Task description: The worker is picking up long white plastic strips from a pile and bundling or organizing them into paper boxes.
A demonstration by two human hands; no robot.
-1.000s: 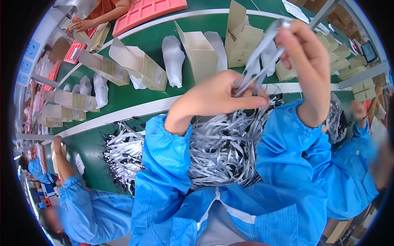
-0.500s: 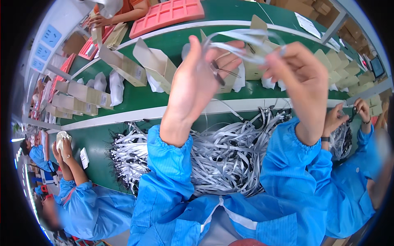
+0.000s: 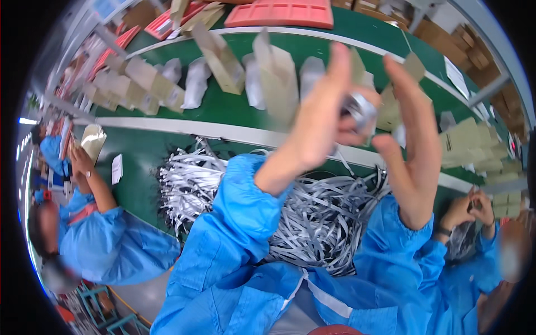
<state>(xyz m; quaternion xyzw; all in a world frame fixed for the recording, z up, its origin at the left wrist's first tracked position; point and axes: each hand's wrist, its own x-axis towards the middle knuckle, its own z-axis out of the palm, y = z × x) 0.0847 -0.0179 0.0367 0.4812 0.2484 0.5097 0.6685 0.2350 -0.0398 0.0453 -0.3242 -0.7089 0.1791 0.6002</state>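
My left hand (image 3: 321, 120) is raised above the bench with its thumb up. Its fingers curl around a wound-up, silvery-white lanyard (image 3: 363, 111), blurred by motion. Just right of it, my right hand (image 3: 413, 139) is held up with thumb and fingers spread, and nothing shows in it. Below both hands lies a tangled heap of grey-white lanyards (image 3: 318, 223). A neater bundle of the same lanyards (image 3: 190, 187), with black cord ends, lies to its left.
Open cream cartons (image 3: 276, 78) and white wrapped packets (image 3: 196, 84) stand on the green conveyor (image 3: 234, 114) beyond a pale rail (image 3: 223, 130). A pink tray (image 3: 279, 14) lies farther back. Co-workers in blue sit on both sides, one holding a cream carton (image 3: 94, 139).
The lanyard was stretched in a loop between both hands; now it is gathered in my left hand. My right hand has let go and opened. The whole view has shifted.
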